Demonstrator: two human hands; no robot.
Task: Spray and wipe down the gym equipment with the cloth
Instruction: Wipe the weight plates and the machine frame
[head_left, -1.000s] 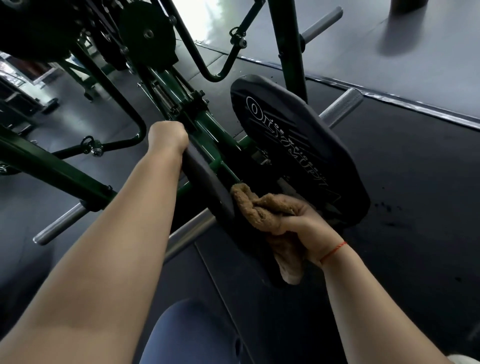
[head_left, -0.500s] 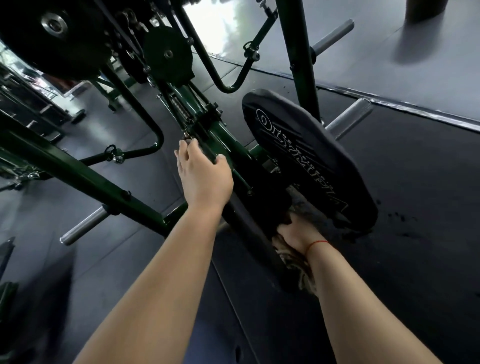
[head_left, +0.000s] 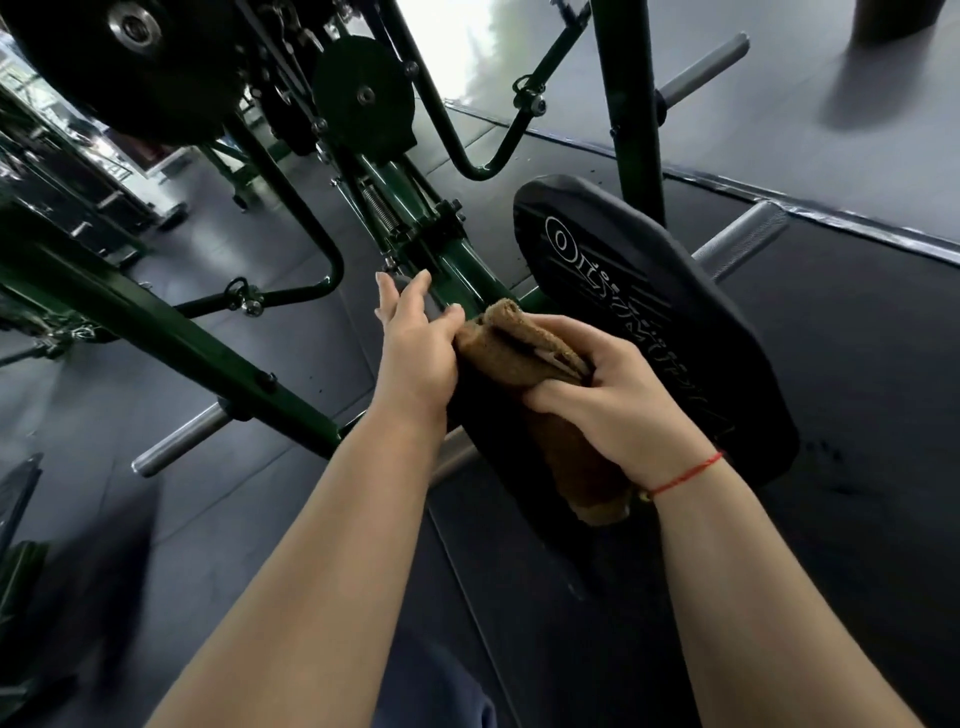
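A dark green machine frame (head_left: 171, 338) carries two black pads. The right pad (head_left: 670, 332) bears white lettering. The nearer pad (head_left: 488, 415) lies edge-on between my hands. My right hand (head_left: 618, 400) grips a folded brown cloth (head_left: 514, 348) on top of that nearer pad; the cloth's tail hangs down below my wrist. My left hand (head_left: 415, 343) lies against the pad's left side with fingers straight and the thumb touching the cloth's edge. No spray bottle is in view.
Steel pegs stick out of the frame at lower left (head_left: 176, 441) and at right (head_left: 743, 244). Black weight plates (head_left: 130, 62) hang at the top left. A curved green bar (head_left: 322, 280) runs left of my hand. Dark rubber floor (head_left: 857, 364) lies all around.
My right hand has come up from low between the pads, bringing the cloth onto the top of the nearer pad. My left hand stayed on the pad's left side.
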